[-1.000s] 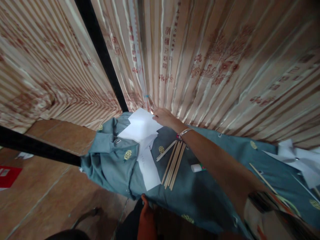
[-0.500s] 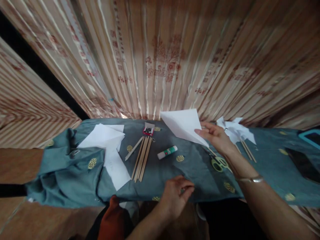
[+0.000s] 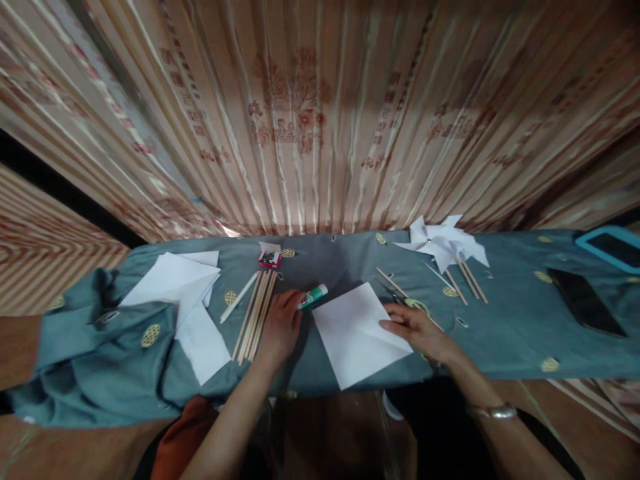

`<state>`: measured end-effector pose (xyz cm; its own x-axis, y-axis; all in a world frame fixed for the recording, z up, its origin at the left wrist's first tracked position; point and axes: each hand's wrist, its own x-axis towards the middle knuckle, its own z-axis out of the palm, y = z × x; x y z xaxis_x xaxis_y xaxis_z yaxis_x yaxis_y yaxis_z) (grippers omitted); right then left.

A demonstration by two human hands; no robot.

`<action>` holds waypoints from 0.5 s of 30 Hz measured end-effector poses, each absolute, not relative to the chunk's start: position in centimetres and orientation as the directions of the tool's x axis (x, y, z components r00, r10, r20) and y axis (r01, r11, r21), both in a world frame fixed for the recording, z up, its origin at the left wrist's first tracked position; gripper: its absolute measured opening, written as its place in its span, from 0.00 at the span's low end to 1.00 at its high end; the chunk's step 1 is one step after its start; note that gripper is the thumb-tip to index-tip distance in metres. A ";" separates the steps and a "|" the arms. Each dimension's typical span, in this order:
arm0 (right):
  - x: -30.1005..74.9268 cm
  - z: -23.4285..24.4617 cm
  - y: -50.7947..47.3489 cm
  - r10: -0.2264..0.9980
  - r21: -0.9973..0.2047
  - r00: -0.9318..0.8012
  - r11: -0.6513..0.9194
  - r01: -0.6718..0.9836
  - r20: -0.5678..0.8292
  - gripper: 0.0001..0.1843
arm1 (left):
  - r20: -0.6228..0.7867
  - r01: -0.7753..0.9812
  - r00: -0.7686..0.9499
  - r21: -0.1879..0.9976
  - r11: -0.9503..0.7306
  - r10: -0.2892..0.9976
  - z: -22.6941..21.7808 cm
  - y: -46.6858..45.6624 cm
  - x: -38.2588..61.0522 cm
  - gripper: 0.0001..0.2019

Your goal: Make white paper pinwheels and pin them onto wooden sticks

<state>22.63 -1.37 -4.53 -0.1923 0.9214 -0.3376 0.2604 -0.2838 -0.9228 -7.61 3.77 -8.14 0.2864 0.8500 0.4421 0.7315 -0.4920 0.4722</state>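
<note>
My left hand [image 3: 283, 327] is closed around the near end of a green and white glue stick [image 3: 314, 295], which rests at a slant above the cloth. The fingertips are partly hidden behind the hand. To its right, a white square sheet of paper [image 3: 357, 340] with faint creases lies turned on the cloth. At the sheet's right corner, my right hand [image 3: 415, 327] pinches the paper between thumb and fingers. Under and behind that hand are scissors with yellow-green handles [image 3: 417, 305], partly covered, and a thin wooden stick [image 3: 393, 283].
Several wooden sticks [image 3: 256, 317] and a small red box of dark pins [image 3: 270, 257] lie left of centre. White paper sheets [image 3: 173, 280] are further left. White paper pinwheels [image 3: 445, 241] on sticks, a black phone [image 3: 585, 301] and a blue-framed device [image 3: 613, 247] are at right.
My right hand has lowered the raised paper onto the cloth nearer me. My left hand has moved from the table's front edge to the glue stick and taken hold. The view has shifted right.
</note>
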 end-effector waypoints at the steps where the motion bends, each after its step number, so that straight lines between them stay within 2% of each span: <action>1: 22.4 -5.0 -1.1 0.931 -0.921 -0.191 -0.245 0.304 -0.311 0.27 | 0.445 0.740 0.283 0.462 -0.489 0.849 -8.3 4.3 -7.8 0.16; 4: 21.7 -6.1 -0.2 0.976 -0.847 -0.127 -0.087 0.524 -0.179 0.26 | 0.468 0.760 0.273 0.431 -0.487 0.840 -8.3 5.4 -8.1 0.16; 7: 21.2 -6.2 0.1 0.994 -0.680 -0.090 0.104 0.726 0.056 0.28 | 0.511 0.784 0.285 0.362 -0.504 0.811 -7.3 5.0 -8.0 0.16; 10: 21.2 -5.4 -0.5 0.946 -0.512 -0.144 0.282 0.812 0.292 0.23 | 0.474 0.737 0.433 0.304 -0.604 0.766 -6.3 3.1 -7.4 0.16; 12: 21.2 -4.9 -1.4 0.922 -0.476 -0.184 0.338 0.812 0.341 0.19 | 0.409 0.667 0.553 0.306 -0.680 0.726 -6.2 1.6 -7.2 0.17; 15: 20.7 -4.3 -3.0 0.923 -0.511 -0.267 0.378 0.772 0.278 0.19 | 0.358 0.609 0.639 0.304 -0.732 0.681 -6.9 -0.1 -7.4 0.21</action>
<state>20.67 -3.04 -4.33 -0.2671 0.9227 0.2780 0.7721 0.3775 -0.5113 -7.36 -0.05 -6.90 0.6388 0.6808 0.3584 0.6094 -0.7321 0.3044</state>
